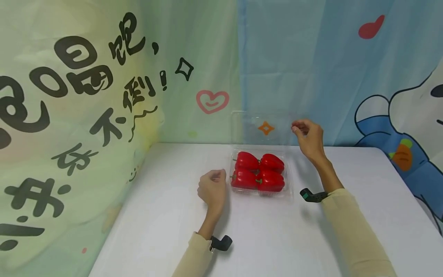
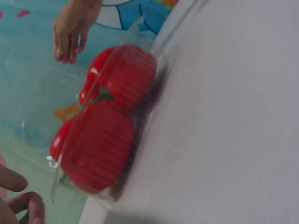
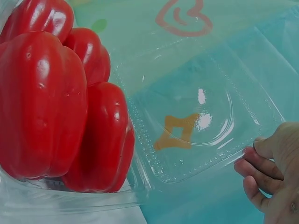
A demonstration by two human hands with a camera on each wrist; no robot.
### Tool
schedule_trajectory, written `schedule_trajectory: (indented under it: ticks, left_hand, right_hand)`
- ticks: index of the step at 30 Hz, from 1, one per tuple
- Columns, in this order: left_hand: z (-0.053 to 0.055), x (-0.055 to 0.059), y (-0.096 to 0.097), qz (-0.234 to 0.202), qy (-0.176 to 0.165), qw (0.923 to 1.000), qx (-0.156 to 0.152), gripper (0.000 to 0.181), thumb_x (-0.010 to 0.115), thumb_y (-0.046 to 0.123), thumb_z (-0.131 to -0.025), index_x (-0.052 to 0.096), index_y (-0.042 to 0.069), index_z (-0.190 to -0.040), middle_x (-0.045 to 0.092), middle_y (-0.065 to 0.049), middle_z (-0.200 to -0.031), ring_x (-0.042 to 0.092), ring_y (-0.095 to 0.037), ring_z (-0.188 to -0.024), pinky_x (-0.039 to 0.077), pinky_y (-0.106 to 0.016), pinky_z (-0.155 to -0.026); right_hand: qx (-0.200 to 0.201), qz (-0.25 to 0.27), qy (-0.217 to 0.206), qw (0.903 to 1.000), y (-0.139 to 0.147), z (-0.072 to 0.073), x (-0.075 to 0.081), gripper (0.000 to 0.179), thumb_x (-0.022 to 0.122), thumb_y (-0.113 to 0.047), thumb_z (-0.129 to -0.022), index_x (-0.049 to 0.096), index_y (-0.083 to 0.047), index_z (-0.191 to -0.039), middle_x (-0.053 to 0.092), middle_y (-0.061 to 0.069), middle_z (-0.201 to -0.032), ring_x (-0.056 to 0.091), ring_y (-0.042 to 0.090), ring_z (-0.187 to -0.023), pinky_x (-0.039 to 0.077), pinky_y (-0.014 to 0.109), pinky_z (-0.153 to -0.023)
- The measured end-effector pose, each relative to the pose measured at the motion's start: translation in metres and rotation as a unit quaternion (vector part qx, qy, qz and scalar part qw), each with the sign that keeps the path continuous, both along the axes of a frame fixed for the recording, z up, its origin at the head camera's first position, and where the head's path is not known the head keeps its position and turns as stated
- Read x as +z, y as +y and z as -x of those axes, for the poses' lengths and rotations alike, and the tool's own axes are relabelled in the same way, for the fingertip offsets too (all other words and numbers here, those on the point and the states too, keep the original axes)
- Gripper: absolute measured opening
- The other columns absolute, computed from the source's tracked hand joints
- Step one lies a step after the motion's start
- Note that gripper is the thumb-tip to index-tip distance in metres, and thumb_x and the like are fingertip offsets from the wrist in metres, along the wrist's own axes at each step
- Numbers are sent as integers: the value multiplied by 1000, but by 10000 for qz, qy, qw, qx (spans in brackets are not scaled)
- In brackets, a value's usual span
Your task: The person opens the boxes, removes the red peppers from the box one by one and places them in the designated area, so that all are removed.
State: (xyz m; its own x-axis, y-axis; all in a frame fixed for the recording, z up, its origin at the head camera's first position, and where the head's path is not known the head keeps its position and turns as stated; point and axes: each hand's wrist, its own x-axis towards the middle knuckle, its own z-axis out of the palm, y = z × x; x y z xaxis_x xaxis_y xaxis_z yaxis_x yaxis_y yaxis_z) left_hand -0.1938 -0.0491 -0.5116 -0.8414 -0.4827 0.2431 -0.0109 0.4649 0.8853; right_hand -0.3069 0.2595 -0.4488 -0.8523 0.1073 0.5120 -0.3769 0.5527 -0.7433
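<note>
A clear plastic clamshell box (image 1: 288,194) stands on the table with several red bell peppers (image 1: 245,161) in it. Its transparent lid (image 1: 238,130) is raised at the back, hinged upward from the tray. At the lid's right edge, my right hand (image 1: 310,139) pinches the rim between thumb and fingers, plain in the right wrist view. Beside the tray's left wall is my left hand (image 1: 212,188), its fingers loosely bent with a gap between thumb and forefinger. Nothing shows in its grasp. Green stems show on some peppers (image 2: 100,144) in the left wrist view.
The white table (image 1: 166,215) reaches back to a printed curtain (image 1: 283,46) with a heart and cartoon figures. Another curtain with black lettering (image 1: 76,154) hangs along the left side. Each wrist wears a small dark camera (image 1: 221,243).
</note>
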Motion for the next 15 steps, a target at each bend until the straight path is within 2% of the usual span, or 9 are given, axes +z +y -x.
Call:
schedule_trajectory:
  ticks: [4, 8, 15]
  left_hand:
    - [3, -9, -7, 88, -332, 9992, -209, 14, 79, 22, -96, 86, 10, -96, 85, -6, -89, 75, -20, -73, 53, -43, -79]
    - [4, -14, -8, -80, -622, 9972, -413, 15, 80, 21, -96, 85, 8, -93, 84, -8, -87, 76, -23, -79, 55, -44, -80]
    - [1, -11, -13, -572, -940, 9904, -835, 16, 80, 18, -97, 85, 3, -93, 83, -13, -83, 78, -26, -74, 54, -29, -64]
  right_hand:
    - [-85, 98, 34, 9999, -1, 2, -4, 20, 67, -6, -107, 75, 9, -117, 78, 30, -108, 57, -12, -83, 43, 13, -80]
    - [-116, 139, -26, 9998, -2, 4, -5, 20, 67, -6, -106, 75, 9, -117, 78, 30, -108, 57, -12, -83, 43, 13, -80]
    - [-4, 130, -45, 9999, -1, 3, -4, 20, 65, -4, -107, 75, 10, -117, 77, 32, -107, 59, -15, -82, 44, 10, -80]
